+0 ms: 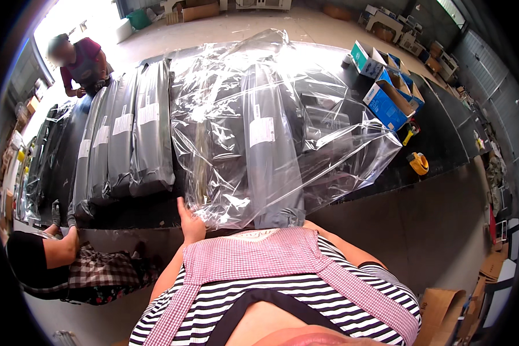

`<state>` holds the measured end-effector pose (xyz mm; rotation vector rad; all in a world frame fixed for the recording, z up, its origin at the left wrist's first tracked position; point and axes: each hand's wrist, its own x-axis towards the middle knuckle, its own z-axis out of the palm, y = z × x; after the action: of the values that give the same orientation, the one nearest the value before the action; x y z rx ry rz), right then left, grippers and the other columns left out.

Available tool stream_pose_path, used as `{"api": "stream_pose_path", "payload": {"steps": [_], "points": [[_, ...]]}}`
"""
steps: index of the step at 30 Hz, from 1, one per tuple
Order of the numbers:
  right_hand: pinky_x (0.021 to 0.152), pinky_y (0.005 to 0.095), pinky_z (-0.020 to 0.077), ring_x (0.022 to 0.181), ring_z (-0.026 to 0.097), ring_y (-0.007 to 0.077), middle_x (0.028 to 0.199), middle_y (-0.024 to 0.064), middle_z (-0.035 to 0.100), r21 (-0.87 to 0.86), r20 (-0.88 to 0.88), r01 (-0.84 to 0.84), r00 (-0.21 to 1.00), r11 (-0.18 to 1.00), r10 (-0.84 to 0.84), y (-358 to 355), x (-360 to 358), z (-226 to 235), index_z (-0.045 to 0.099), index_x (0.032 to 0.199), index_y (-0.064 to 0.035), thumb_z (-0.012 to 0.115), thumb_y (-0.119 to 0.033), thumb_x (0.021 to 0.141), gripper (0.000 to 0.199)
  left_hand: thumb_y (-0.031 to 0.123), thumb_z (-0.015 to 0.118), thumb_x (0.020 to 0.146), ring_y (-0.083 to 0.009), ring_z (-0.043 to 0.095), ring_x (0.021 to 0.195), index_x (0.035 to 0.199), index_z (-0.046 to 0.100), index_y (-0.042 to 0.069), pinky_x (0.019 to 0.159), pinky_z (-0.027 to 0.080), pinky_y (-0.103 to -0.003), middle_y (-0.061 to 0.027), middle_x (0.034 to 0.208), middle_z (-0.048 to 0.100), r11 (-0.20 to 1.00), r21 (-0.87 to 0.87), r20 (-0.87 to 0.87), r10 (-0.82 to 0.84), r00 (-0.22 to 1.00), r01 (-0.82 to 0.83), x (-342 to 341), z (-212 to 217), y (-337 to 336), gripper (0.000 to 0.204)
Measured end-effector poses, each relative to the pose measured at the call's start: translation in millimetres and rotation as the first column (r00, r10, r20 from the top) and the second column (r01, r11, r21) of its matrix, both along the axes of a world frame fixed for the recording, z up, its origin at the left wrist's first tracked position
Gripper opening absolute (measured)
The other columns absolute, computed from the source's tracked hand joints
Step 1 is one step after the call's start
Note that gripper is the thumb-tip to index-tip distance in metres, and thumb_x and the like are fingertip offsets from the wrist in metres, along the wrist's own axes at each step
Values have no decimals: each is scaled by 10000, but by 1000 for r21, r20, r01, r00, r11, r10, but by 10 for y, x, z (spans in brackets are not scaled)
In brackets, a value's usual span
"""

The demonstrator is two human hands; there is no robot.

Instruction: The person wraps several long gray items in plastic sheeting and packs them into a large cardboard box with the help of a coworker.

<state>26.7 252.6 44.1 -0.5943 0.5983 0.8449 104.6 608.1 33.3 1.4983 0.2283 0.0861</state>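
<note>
A large sheet of clear plastic film [213, 132] lies crumpled and shiny over the middle of the black table. Beneath it, a long grey wrapped bundle [271, 167] with a white label runs from the far side toward my body. At the film's near left corner, my left hand [192, 224] is closed on its edge, thumb pointing up. My right hand [310, 225] is by the near end of the bundle; my apron hides its fingers, so its grip does not show.
Several grey labelled bundles [150, 127] lie side by side on the left. Two people stand at that end, one far [86, 63], one near [46, 259]. Open blue boxes [386, 104], a yellow tape dispenser [418, 164] and a yellow-handled tool [410, 136] sit at the right.
</note>
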Motion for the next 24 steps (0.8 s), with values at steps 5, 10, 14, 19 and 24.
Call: {"api": "stream_pose_path", "payload": {"steps": [5, 10, 14, 19, 24], "points": [[972, 410, 458, 1020, 625, 295, 1093, 164, 666, 34, -115, -13, 993, 999, 16, 92, 58, -131, 605, 1152, 28, 528, -352, 926, 450, -98, 479, 808, -156, 597, 920, 1309, 432, 14, 853, 455, -259, -111, 1022, 632, 967, 193, 35, -175, 984, 165, 124, -184, 78, 515], [932, 445, 475, 1041, 611, 351, 1161, 210, 622, 249, 128, 202, 963, 947, -239, 189, 319, 159, 537, 1213, 37, 484, -298, 924, 446, -69, 504, 741, -107, 576, 711, 1157, 579, 15, 679, 465, -238, -50, 851, 654, 824, 516, 87, -323, 943, 234, 126, 423, 175, 431], [802, 445, 517, 1010, 626, 341, 1134, 214, 623, -82, 281, 451, 866, 889, -413, 51, 632, 902, 542, 1209, -16, 472, -451, 932, 521, -92, 470, 749, -90, 556, 713, 1144, 581, 2, 671, 454, -223, -49, 783, 603, 834, 547, 246, -246, 938, 75, 243, 723, 413, 421], [681, 351, 502, 760, 635, 216, 888, 94, 626, -786, 588, 518, 795, 338, 147, -137, 816, 673, 534, 1097, -13, 674, -297, 840, 408, -93, 480, 785, -154, 614, 836, 1148, 574, -3, 803, 479, -268, -100, 944, 667, 816, 578, 223, -182, 958, 20, 388, 614, 772, 385], [1085, 438, 287, 1264, 406, 372, 1297, 243, 459, -430, 224, 544, 838, -721, 498, -27, 1177, 597, 287, 1421, -31, 831, -487, 593, 1090, -46, 510, 807, -164, 626, 830, 1123, 579, -6, 766, 483, -273, -125, 937, 674, 817, 557, 105, -245, 964, 146, 315, 457, 735, 326]]}}
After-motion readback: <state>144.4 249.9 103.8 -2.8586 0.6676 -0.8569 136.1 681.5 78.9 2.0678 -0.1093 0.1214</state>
